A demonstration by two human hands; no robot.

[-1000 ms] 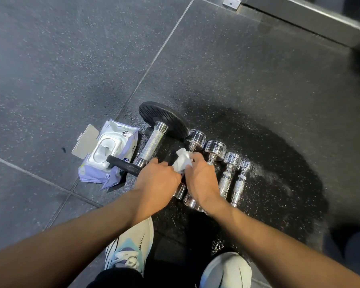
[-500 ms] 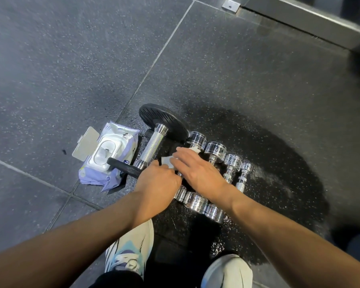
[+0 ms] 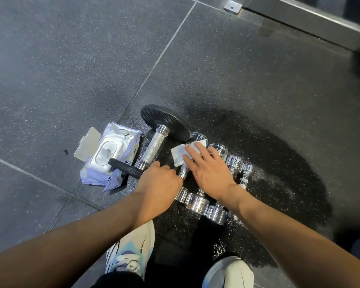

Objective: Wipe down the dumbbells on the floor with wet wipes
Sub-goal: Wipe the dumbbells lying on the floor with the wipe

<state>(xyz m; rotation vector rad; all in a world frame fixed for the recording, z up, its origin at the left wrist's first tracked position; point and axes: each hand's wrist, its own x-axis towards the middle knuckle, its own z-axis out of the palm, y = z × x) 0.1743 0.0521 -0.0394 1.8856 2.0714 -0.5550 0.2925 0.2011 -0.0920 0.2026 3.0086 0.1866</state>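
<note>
Several small chrome dumbbells (image 3: pixel 197 201) lie side by side on the dark floor. My right hand (image 3: pixel 210 173) lies flat, fingers spread, and presses a white wet wipe (image 3: pixel 180 154) onto the far head of the leftmost chrome dumbbell (image 3: pixel 183 173). Curled over that dumbbell's near part, my left hand (image 3: pixel 158 181) holds it still. Left of them lies a bigger dumbbell (image 3: pixel 154 148) with a knurled steel handle and black plates. The right hand hides the middles of two chrome dumbbells.
A wet wipes pack (image 3: pixel 110 154) with its lid flipped open lies left of the big dumbbell, partly under its near plate. The floor around the dumbbells has a dark wet patch (image 3: pixel 279 163). My two shoes (image 3: pixel 131 252) stand just below. A metal rail (image 3: pixel 312 19) runs along the top right.
My right hand went from pinching the bunched wipe to spreading it flat, and slid away from me up the dumbbell to its far head. The left hand stayed put.
</note>
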